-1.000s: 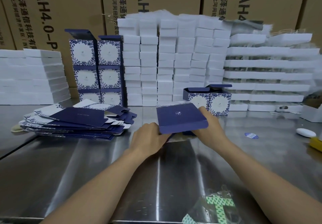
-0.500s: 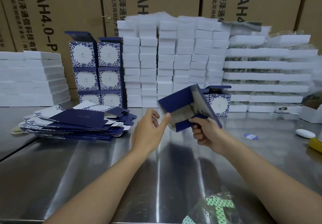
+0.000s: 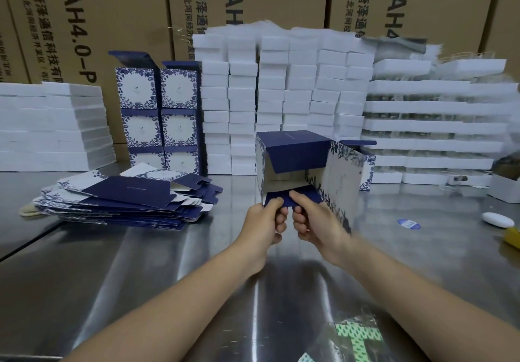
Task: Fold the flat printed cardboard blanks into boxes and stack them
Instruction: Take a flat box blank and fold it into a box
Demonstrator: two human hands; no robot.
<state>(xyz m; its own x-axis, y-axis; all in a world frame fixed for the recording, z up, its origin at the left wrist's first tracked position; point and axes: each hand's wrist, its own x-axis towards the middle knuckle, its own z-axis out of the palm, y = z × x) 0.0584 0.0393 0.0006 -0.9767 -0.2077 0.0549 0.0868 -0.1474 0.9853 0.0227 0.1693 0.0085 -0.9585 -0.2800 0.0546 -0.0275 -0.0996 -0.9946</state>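
Note:
I hold a half-formed navy and white floral box point(image 3: 298, 161) above the steel table point(image 3: 140, 263), its open end facing me. My left hand point(image 3: 263, 221) and my right hand point(image 3: 315, 221) both pinch its lower navy flap, thumbs on top. A patterned side panel hangs open on the right. A fanned pile of flat blanks point(image 3: 126, 198) lies to the left. Folded boxes stand stacked in two columns point(image 3: 160, 114) at the back left, and another folded box point(image 3: 365, 164) sits behind the one I hold.
White foam blocks point(image 3: 284, 94) are piled in columns behind, with more at the left point(image 3: 53, 128) and white trays at the right point(image 3: 436, 128). Brown cartons form the back wall. A white oval object point(image 3: 497, 219), a blue sticker point(image 3: 408, 224) and crumpled plastic wrap point(image 3: 357, 336) lie on the table.
The flat blank has been opened up into a box shape and turned with its open end toward me. Both hands have shifted to its lower flap.

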